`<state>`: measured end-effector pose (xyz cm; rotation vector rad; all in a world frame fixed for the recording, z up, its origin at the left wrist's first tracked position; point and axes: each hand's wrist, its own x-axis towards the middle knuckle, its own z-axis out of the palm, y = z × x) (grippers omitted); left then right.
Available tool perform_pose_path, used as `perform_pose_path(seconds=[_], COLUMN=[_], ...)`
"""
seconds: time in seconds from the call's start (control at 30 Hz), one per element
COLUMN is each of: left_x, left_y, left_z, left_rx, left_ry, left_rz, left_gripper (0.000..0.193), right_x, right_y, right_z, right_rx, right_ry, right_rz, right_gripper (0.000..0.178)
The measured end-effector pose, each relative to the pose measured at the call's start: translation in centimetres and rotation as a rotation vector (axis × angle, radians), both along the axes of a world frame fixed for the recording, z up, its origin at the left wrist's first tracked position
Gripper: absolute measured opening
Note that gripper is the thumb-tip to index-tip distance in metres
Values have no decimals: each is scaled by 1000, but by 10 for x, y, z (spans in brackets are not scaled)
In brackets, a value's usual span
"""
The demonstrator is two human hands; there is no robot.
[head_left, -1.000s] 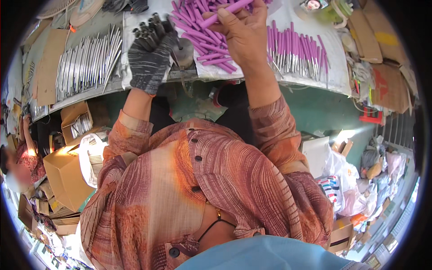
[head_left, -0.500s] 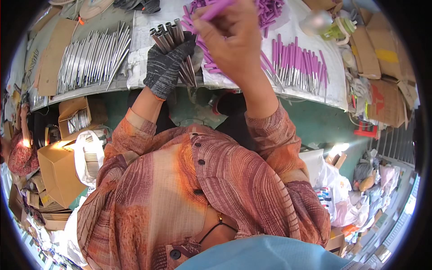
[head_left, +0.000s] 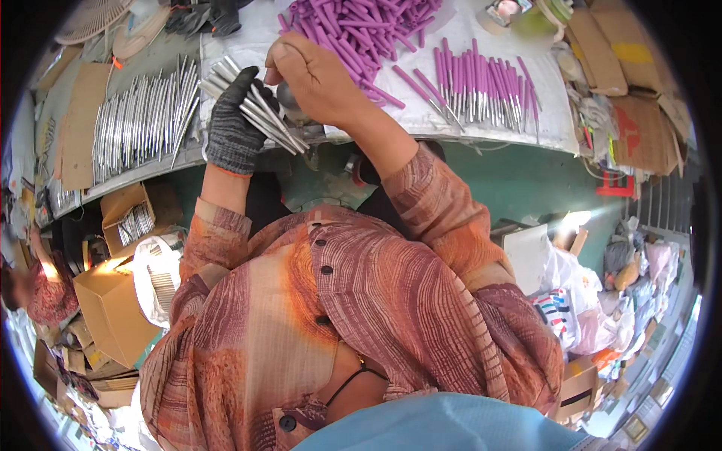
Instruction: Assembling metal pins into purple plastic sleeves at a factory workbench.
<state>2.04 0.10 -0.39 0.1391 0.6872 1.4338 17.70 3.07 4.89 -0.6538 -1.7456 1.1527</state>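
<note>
My left hand [head_left: 235, 124], in a dark grey knit glove, is closed around a bundle of thin silver metal tubes [head_left: 272, 120], held tilted over the table's front edge. Just right of it, my bare right hand [head_left: 316, 79] is curled with its fingers bent inward; whatever they hold is hidden. A rounded grey shape [head_left: 287, 96] shows beneath that hand, too obscured to name. Beyond lies a heap of purple tubes [head_left: 361, 34]. On the right, metal tubes with purple sleeves [head_left: 481, 83] lie in a row, and two more sleeved tubes [head_left: 425, 90] lie apart from it.
Bare silver tubes [head_left: 143, 120] are spread side by side on the left of the table. Dark gloves [head_left: 203, 16] and a woven fan [head_left: 94, 19] lie behind them. Cardboard [head_left: 639, 113] stands at the right. Below left are an open carton [head_left: 113, 308] and another person [head_left: 53, 289].
My right hand has come down and left from the purple heap, and the purple tube it held no longer shows. My left hand has shifted left and tipped its bundle flatter.
</note>
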Motion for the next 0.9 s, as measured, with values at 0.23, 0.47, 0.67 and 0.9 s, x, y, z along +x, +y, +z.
perform_pose_path(seconds=[0.23, 0.47, 0.67, 0.9], left_x=[-6, -1, -13, 0], left_y=[-5, 0, 5, 10], left_z=[0, 13, 16, 23], left_rx=[-61, -104, -50, 58], left_ry=[142, 228, 259, 987], left_rz=[98, 247, 395, 418], left_gripper=[14, 13, 16, 22], right_x=[23, 260, 168, 134], right_y=[41, 99, 94, 88], right_z=[1, -125, -118, -121], right_rx=[620, 268, 294, -207], right_ry=[24, -812, -739, -828], right_rz=[-803, -1128, -727, -393], right_gripper=[23, 42, 31, 35])
